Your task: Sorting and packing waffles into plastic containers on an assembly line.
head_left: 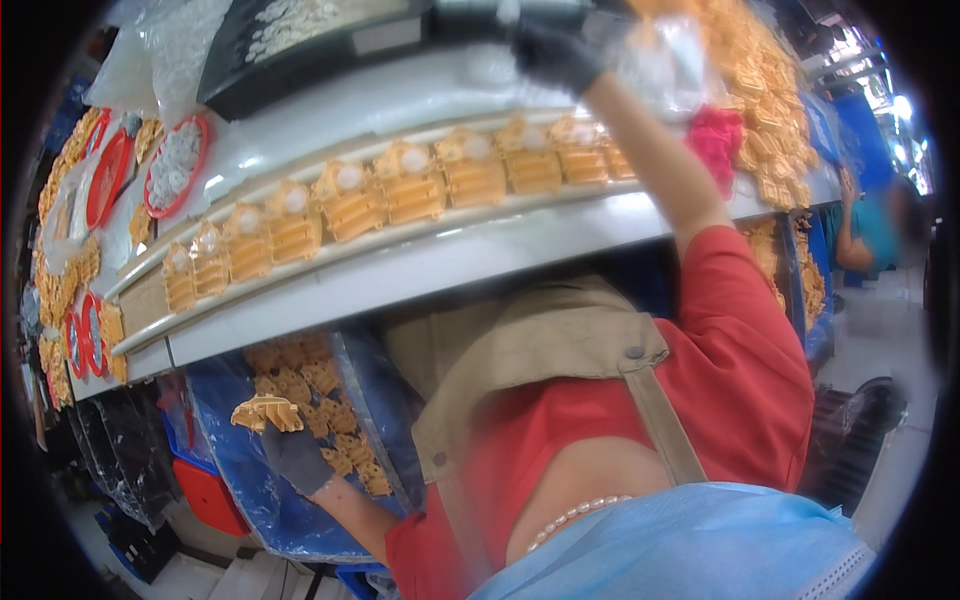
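Note:
My left hand, in a dark grey glove, is closed on a tan-orange plastic part with ribs. It is above a bin lined with blue plastic, which holds many similar parts. My right hand, in a dark glove, reaches across to the far side of the table. Motion smears its fingers, so what they hold, if anything, is unclear. Close by lies a black tray of small white pieces. A row of orange parts, most with a pale round piece, stands along a rail near the front edge.
Red bowls with small pieces sit at the left, beside heaped orange parts. At the right are a large orange pile and a pink cloth-like bundle. A red bin stands below; a person in teal is at far right.

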Demonstrator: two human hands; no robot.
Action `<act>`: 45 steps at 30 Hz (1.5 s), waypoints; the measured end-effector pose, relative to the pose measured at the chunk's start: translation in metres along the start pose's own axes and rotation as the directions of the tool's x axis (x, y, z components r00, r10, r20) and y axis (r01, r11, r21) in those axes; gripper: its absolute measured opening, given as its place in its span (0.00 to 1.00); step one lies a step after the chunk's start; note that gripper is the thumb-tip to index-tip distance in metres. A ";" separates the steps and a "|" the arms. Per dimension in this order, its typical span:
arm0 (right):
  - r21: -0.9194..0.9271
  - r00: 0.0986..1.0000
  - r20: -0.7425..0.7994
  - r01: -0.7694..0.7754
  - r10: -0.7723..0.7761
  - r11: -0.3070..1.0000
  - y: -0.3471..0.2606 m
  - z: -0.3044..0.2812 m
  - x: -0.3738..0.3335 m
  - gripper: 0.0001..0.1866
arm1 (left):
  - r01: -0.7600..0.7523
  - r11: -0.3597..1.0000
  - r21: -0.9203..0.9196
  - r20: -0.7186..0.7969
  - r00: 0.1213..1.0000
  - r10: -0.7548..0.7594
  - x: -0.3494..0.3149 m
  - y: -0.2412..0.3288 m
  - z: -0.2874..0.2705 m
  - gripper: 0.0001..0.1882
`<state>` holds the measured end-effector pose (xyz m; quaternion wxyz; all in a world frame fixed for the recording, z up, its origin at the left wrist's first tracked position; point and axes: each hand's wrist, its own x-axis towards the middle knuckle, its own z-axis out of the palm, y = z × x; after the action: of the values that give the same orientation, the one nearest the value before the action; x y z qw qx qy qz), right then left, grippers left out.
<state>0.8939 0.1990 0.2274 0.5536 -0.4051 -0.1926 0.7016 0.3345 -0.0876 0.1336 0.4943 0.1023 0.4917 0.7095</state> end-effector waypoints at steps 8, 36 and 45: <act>0.378 0.889 0.457 -0.166 -0.028 0.911 0.030 0.046 -0.064 0.10 | 0.288 0.947 -0.144 0.544 0.822 -0.168 -0.043 -0.005 0.150 0.20; -0.874 0.903 0.383 0.286 0.194 0.394 0.133 0.165 -0.091 0.18 | -0.032 0.963 0.269 0.529 0.840 -0.120 -0.039 -0.044 0.218 0.25; -0.880 0.917 0.372 0.301 0.140 0.368 0.121 0.151 -0.104 0.20 | 0.149 0.988 -0.029 0.482 0.868 -0.117 -0.015 -0.007 0.193 0.21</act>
<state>0.7068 0.0914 0.2673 0.2151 -0.4875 -0.6769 0.5078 0.4674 0.0157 0.2286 0.6510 0.2244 0.3368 0.6421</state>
